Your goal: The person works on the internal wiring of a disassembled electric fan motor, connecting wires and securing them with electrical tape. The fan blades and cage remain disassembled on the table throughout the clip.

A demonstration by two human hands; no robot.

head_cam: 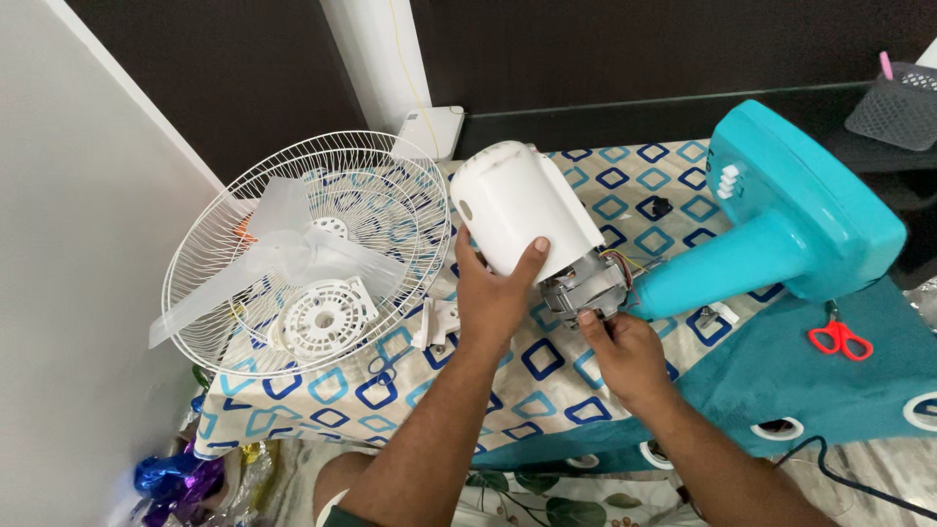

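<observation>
Left hand (495, 293): closed around the lower edge of the white motor cover (522, 217), thumb laid up its side; the cover is tilted and sits partly over the motor.

Right hand (625, 353): fingertips pinched on the underside of the exposed metal motor (584, 283); what is between them is too small to tell.

Motor: near the middle of the patterned surface (576, 376), joined to the neck of the turquoise fan stand (781, 229), which lies on its side to the right. Coloured wires show between motor and neck.

White wire fan guard (303, 244): lying to the left on the surface, holding a translucent blade (283, 249) and a round white plastic disc (324, 317).

Small white plastic part (436, 324): on the cloth just beside the left wrist.

Red-handled scissors (839, 339): on the teal cloth (839, 390) at right, well apart from both hands.

Grey mesh basket (900, 105): upper right, on a dark ledge.
</observation>
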